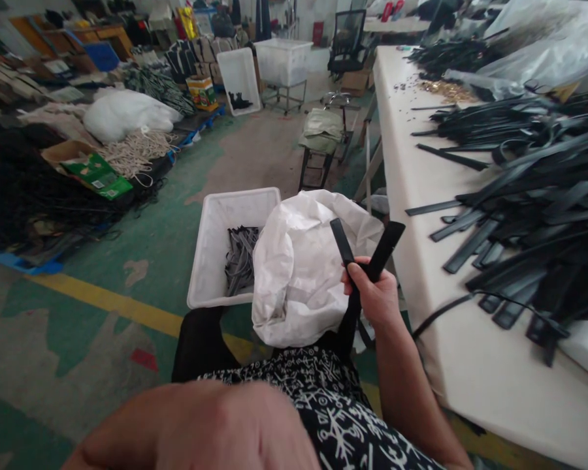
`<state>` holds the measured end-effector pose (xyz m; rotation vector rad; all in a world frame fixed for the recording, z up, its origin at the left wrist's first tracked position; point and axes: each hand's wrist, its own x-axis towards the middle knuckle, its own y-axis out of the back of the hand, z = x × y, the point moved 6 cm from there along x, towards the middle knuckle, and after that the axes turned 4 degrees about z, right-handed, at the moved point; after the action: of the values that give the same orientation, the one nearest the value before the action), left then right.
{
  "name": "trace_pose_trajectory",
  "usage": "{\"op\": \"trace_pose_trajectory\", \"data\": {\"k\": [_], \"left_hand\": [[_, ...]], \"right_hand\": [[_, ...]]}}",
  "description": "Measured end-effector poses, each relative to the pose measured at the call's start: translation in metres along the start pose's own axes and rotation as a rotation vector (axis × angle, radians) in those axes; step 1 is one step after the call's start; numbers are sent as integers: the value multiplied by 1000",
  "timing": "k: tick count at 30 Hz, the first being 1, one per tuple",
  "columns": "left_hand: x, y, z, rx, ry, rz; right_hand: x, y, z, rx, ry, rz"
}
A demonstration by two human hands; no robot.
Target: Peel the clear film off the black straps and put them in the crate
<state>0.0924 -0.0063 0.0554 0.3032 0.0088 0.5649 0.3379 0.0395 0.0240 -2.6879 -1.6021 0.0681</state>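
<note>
My right hand [376, 294] pinches two flat black straps [388, 245] between thumb and fingers, and their upper ends spread apart in a V. It hovers over the right side of a large white sack [304, 261], which stands open before my lap. Close to the camera, my left hand [225, 424] is bent and blurred, its fingers hidden from view. Just left of the sack is a white plastic bin [210, 254] with a heap of grey-black strips [242, 258] inside.
On my right, a long table [421, 261] bears piles of black straps [524, 215], clear plastic bags [543, 52] and small gold-coloured pieces [448, 90]. A stool with folded cloth [321, 130] stands ahead. Pallets of goods [132, 117] line the left.
</note>
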Motion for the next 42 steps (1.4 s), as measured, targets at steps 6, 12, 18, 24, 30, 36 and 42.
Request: {"op": "trace_pose_trajectory", "data": {"k": [6,12,18,24,30,36,42], "left_hand": [[97,19,-110,219,324,295],[112,-1,-176,583,401,280],[91,17,-156,606,438,264],[37,62,-123,340,553,489],[-1,84,-73,247,408,773],[4,82,-16,489,-73,740],[7,74,9,634,-363,779]], "right_hand": [[-1,-1,5,35,-14,-20],[-3,-10,14,25,-53,-68],[-1,-13,19,37,-91,-129],[-17,-39,26,145,-332,-476],[-50,-76,21,282,-495,-755],[-29,-82,4,306,-452,-622],[-48,-105,11,442,-618,-826]]}}
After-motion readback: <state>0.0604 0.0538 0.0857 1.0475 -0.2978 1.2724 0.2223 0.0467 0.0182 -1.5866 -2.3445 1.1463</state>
